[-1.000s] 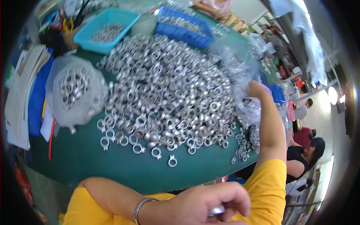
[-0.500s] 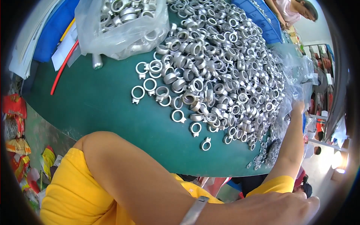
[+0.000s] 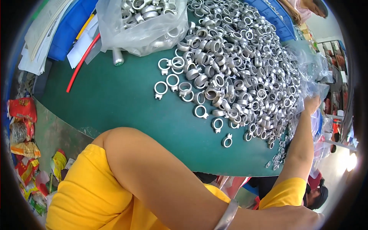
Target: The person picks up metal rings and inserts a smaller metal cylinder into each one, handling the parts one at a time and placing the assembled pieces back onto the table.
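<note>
The right hand, at the right of the frame, grips the crumpled clear plastic bag beside the heap of silver metal rings. The left hand, at the lower edge, is mostly cut off; its grip cannot be told. The green worktop fills the centre, with another bag of rings at the upper left.

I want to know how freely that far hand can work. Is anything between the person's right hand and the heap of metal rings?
Nothing visible. The right hand is at the far right edge of the heap of metal rings, beside crumpled clear plastic bags; whether it touches rings or plastic cannot be told.
</note>
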Demonstrator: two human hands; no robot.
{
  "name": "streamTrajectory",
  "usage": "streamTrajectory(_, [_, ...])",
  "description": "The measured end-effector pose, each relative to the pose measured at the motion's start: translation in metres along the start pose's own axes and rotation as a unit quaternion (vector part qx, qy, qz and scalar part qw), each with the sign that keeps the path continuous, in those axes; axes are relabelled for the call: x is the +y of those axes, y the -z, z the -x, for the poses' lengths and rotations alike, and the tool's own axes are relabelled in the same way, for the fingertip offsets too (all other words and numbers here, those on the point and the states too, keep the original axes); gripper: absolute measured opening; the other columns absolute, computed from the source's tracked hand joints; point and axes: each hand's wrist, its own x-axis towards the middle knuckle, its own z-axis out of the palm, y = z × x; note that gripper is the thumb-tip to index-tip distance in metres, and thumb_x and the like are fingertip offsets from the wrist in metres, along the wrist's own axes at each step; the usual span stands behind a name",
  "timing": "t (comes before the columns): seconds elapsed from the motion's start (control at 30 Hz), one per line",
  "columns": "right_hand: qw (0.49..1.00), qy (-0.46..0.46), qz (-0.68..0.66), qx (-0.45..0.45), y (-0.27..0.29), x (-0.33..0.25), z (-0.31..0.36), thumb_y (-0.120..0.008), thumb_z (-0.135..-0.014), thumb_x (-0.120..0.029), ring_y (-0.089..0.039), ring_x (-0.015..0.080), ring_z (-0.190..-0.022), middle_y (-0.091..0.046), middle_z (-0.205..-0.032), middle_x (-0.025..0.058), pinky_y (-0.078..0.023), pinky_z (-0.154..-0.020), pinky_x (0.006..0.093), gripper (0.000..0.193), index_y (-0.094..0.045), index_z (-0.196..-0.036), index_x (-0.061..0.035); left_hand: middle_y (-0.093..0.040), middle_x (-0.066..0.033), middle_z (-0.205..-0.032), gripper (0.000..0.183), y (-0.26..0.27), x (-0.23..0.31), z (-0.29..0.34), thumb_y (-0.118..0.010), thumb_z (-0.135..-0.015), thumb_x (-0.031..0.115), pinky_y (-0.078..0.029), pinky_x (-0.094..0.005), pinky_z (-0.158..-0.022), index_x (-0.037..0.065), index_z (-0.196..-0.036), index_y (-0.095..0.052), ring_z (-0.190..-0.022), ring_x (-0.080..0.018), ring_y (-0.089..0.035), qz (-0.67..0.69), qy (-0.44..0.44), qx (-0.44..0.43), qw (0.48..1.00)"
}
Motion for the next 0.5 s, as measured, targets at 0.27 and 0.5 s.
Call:
streamTrajectory(0.27, [0.999,-0.022,0.041,-0.026,-0.006,-0.008,0.009,-0.053,-0.068,-0.012,-0.053,0.0356,-0.094,-0.059,-0.095,0.0201,-0.042,-0.083,0.0397,0.025,-0.060,-0.089,-0.0029,-0.058,-0.0143,-0.075,0.019,-0.021,0.001,0.007,-0.052,-0.075,0.006,-0.047,-0.0316,-0.069,0.000,-0.093,-0.054,-0.068,-0.0242,-0.058,-0.039,-0.071,-0.019,0.997])
streamTrajectory(0.5, [0.938,-0.149,-0.311,-0.020,0.060,-0.044,0.054,-0.054,-0.069,-0.008,-0.057,0.0271,-0.091,-0.059,-0.097,0.0156,-0.044,-0.080,0.0353,0.033,-0.058,-0.100,0.0004,-0.052,-0.0086,-0.072,0.010,-0.034,-0.004,0.007,-0.053,-0.072,0.006,-0.048,-0.0314,-0.051,0.003,-0.081,-0.051,-0.062,-0.0236,-0.057,-0.300,-0.114,-0.043,0.946])
